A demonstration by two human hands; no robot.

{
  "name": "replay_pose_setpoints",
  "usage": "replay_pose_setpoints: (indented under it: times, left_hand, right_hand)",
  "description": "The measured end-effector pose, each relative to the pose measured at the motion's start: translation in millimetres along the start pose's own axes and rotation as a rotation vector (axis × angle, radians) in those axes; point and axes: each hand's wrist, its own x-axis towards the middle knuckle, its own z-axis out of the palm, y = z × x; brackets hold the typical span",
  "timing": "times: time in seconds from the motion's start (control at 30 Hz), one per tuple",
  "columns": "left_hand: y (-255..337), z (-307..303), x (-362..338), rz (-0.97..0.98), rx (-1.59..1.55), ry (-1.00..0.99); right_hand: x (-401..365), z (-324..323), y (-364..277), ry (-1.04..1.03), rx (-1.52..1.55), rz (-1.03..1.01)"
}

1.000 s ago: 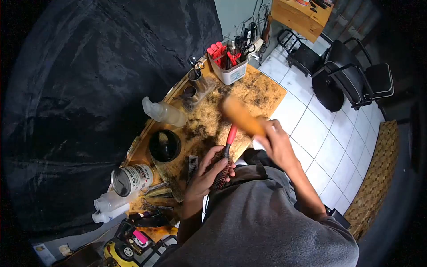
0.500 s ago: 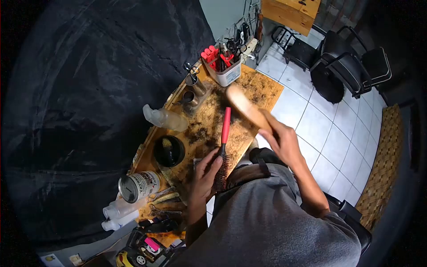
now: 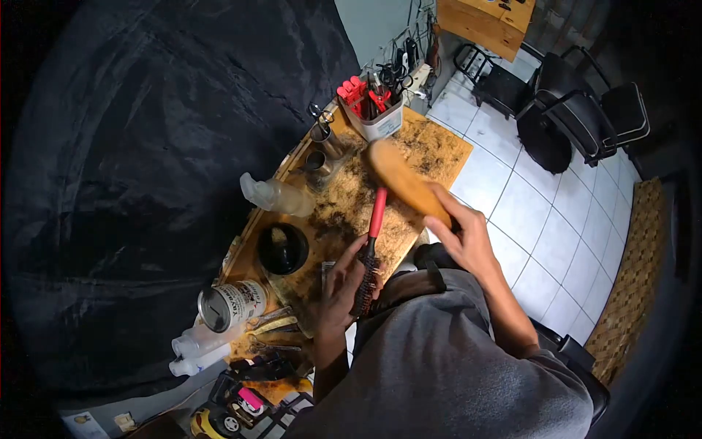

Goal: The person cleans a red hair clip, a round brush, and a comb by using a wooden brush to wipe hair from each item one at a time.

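My left hand (image 3: 341, 291) is closed around the bristled end of a round hairbrush (image 3: 377, 214), its red handle pointing away from me. In my right hand (image 3: 470, 235) is a wooden-backed brush (image 3: 404, 179), gripped at its near end with the smooth back facing up. The far part of this brush overlaps the tip of the red handle in this view, and its underside is hidden. Below both brushes lies a wooden tabletop (image 3: 431, 146) strewn with dark hair clippings.
A plastic tub (image 3: 382, 126) of red clips and tools stands at the far corner. Along the left edge are metal cups (image 3: 316, 162), a spray bottle (image 3: 274, 196), a black bowl (image 3: 282, 249), a labelled can (image 3: 232, 306) and clear bottles (image 3: 201, 351). Black chairs (image 3: 578, 102) stand on the tiled floor.
The wooden brush has turned so its brown back shows, and it now overlaps the red handle's tip. My left hand has tilted the round hairbrush slightly. The whole view has shifted a little.
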Motion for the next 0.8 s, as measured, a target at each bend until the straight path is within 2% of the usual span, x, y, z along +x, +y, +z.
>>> replay_pose_setpoints:
  times: [0.03,0.07,0.13,0.2,0.23,0.27,0.33,0.37,0.43,0.47,0.53,0.57,0.6,0.67,0.73,0.8]
  left_hand:
    - [-1.1,0.7,-0.5,0.053,0.028,-0.016]
    - [-0.8,-0.5,1.0,0.053,0.029,-0.018]
    - [-0.5,-5.0,1.2,0.009,0.168,0.03]
    - [4.7,-1.9,-0.2,-0.009,0.14,0.058]
    - [7.4,0.4,-0.2,-0.024,0.115,0.08]
    - [8.2,2.7,-1.7,-0.025,0.113,0.083]
    - [8.2,6.6,-2.6,-0.023,0.048,0.072]
    - [5.8,5.5,-1.5,-0.023,0.048,0.074]
    - [-0.1,1.6,1.3,0.035,0.14,0.11]
    - [0.8,2.9,1.4,0.032,0.14,0.109]
    - [4.5,6.7,0.4,0.034,0.062,0.077]
    - [6.5,7.1,0.9,0.033,0.062,0.078]
    - [8.9,7.0,1.5,0.041,0.131,0.082]
    - [11.3,6.2,-0.2,0.051,0.2,0.086]
    - [11.9,5.5,-2.3,-0.033,0.11,0.068]
    - [10.2,6.1,-1.7,-0.025,0.108,0.109]
  right_hand:
    - [-2.7,-0.8,3.5,-0.126,0.112,0.031]
    - [-7.8,3.5,12.6,-0.259,0.104,-0.246]
    - [-8.8,-4.3,8.0,-0.5,-0.124,-0.084]
    - [-3.0,-1.9,9.2,-0.333,-0.189,-0.105]
    - [0.3,1.8,14.7,-0.139,-0.262,-0.188]
    - [6.0,1.4,16.5,-0.031,-0.286,-0.148]
    - [12.9,-8.4,1.5,0.006,-0.215,0.06]
    - [11.8,-7.8,3.4,0.005,-0.213,0.06]
    - [5.4,-4.2,13.6,-0.068,-0.006,-0.067]
    - [6.5,3.7,15.6,-0.094,0.017,-0.278]
    - [-0.5,-10.6,-7.2,-0.525,-0.03,0.023]
    - [0.3,-10.0,-8.8,-0.549,-0.15,0.019]
    - [0.5,-6.6,-2.1,-0.552,-0.147,0.021]
    - [6.6,0.9,12.1,-0.15,-0.21,-0.079]
    - [16.0,-8.6,3.4,-0.065,-0.269,0.048]
    - [16.3,-12.9,2.0,-0.094,-0.09,0.079]
